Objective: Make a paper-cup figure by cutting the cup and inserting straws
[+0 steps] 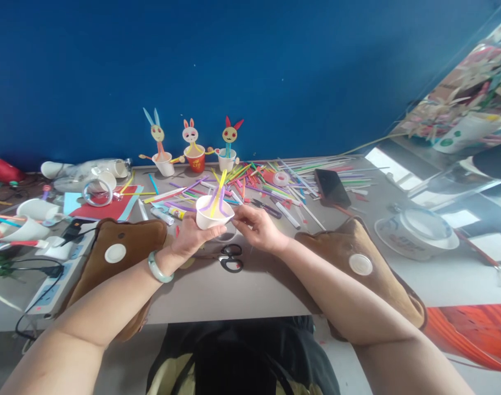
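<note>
My left hand [196,239] is wrapped round a white paper cup [211,220], tilted so its mouth faces me. Yellow and purple straws [218,193] stand up from inside the cup. My right hand [256,226] is at the cup's right side, thumb and fingers pinched together close to the rim; what they pinch, if anything, is too small to make out. Below the cup, black-handled scissors [231,258] lie on the table. Behind it, three finished rabbit figures in cups stand by the wall: one with blue ears [163,163], one in a red cup [196,161], one with red ears [228,159].
Loose coloured straws [270,181] cover the table's back middle, with a phone [332,188] to their right. Brown cushions [122,255] lie under both forearms. A power strip [61,274] and paper cups [38,210] are on the left; a lidded bowl [417,233] is on the right.
</note>
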`<state>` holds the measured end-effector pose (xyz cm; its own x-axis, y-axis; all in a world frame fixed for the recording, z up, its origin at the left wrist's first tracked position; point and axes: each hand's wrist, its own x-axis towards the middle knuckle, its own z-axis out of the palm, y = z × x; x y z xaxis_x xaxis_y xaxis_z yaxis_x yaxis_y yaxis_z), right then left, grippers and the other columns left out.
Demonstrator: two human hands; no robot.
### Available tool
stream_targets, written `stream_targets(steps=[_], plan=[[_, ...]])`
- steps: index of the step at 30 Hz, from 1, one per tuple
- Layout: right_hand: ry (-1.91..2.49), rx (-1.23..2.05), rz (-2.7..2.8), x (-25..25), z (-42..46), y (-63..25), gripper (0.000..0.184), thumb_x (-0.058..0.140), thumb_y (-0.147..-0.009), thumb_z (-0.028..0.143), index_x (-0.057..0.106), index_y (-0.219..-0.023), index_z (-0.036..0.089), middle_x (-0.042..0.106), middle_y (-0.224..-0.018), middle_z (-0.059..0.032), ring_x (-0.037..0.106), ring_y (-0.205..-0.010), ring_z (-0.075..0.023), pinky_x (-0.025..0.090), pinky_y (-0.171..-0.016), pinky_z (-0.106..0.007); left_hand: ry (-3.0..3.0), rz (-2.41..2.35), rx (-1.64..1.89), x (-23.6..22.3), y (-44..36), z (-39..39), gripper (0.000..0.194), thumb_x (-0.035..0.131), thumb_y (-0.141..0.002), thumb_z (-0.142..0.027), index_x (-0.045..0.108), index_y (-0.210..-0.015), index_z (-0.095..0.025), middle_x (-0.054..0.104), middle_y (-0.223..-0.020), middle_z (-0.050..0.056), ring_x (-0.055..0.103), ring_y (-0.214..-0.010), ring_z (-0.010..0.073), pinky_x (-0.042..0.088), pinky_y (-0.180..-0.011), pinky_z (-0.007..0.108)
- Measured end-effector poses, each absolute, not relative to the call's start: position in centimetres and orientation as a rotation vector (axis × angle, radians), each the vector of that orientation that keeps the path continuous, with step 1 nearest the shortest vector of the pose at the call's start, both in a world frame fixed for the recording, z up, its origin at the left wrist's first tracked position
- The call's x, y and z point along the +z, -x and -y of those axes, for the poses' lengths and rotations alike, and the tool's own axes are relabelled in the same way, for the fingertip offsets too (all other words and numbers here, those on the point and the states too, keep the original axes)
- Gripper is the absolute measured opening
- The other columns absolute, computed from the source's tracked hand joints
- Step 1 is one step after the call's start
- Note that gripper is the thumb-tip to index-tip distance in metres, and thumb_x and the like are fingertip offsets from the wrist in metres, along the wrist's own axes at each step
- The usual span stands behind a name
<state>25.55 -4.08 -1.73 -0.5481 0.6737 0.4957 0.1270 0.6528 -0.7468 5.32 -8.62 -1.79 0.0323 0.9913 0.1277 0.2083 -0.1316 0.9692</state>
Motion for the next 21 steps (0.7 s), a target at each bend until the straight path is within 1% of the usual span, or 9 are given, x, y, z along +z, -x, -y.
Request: stream_targets(steps=[4, 7, 10, 13, 17, 21], plan=[[0.633, 0.815, 2.077, -1.7, 4.0, -25.6, 0.010, 0.054, -0.089, 0.023, 0.056, -0.080, 0.020, 0.064, -0.076, -0.0017, 0.053, -0.065, -0.0118, 0.042, -0.057, -0.023, -1.467, -1.260, 1.181, -2.2, -5.2, 8.4, 0.046, 0.084, -0.068, -0.044, 0.075, -0.101, -0.013, 0.077, -0.102, 0.012, 0.070, -0.102, 0.0317, 0.055, -0.091, 0.038], [0.633, 0.733, 2.072, -1.9, 3.8, -25.5, 0.009, 0.056, -0.089, 0.025, 0.060, -0.083, 0.020, 0.068, -0.082, -0.0038, 0.060, -0.073, -0.0152, 0.047, -0.066, -0.027, -1.533, -1.211, 1.108, -2.5, -4.8, 8.0, 0.043, 0.085, -0.066, -0.045, 0.075, -0.096, -0.014, 0.077, -0.097, 0.010, 0.069, -0.101, 0.0307, 0.055, -0.089, 0.038], [0.624, 0.668, 2.060, -2.0, 3.7, -25.4, 0.011, 0.057, -0.091, 0.027, 0.064, -0.086, 0.020, 0.070, -0.084, -0.0048, 0.063, -0.077, -0.0167, 0.049, -0.073, -0.029, -1.586, -1.202, 1.054, -2.5, -4.4, 7.6, 0.041, 0.085, -0.066, -0.047, 0.075, -0.089, -0.015, 0.076, -0.089, 0.009, 0.069, -0.095, 0.0287, 0.055, -0.086, 0.036], [0.642, 0.640, 2.042, -1.8, 3.6, -25.4, 0.014, 0.059, -0.094, 0.030, 0.066, -0.087, 0.020, 0.070, -0.081, -0.0044, 0.062, -0.074, -0.0157, 0.048, -0.071, -0.028, -1.614, -1.205, 1.034, -2.4, -4.1, 7.5, 0.042, 0.084, -0.067, -0.047, 0.074, -0.092, -0.014, 0.076, -0.093, 0.008, 0.068, -0.098, 0.0287, 0.053, -0.090, 0.037], [0.630, 0.659, 2.036, -1.6, 3.7, -25.6, 0.012, 0.058, -0.093, 0.027, 0.067, -0.092, 0.018, 0.070, -0.080, -0.0031, 0.060, -0.069, -0.0135, 0.047, -0.067, -0.025, -1.625, -1.186, 1.019, -2.4, -3.9, 7.6, 0.047, 0.080, -0.073, -0.046, 0.072, -0.108, -0.015, 0.074, -0.114, 0.009, 0.064, -0.114, 0.0298, 0.048, -0.103, 0.040], [0.645, 0.713, 2.078, -1.6, 3.8, -25.7, 0.010, 0.055, -0.091, 0.024, 0.064, -0.089, 0.018, 0.067, -0.076, -0.0016, 0.057, -0.066, -0.0125, 0.045, -0.064, -0.024, -1.541, -1.192, 1.019, -2.7, -3.7, 7.7, 0.052, 0.085, -0.066, -0.044, 0.072, -0.108, -0.016, 0.075, -0.111, 0.009, 0.066, -0.111, 0.0296, 0.050, -0.103, 0.042]])
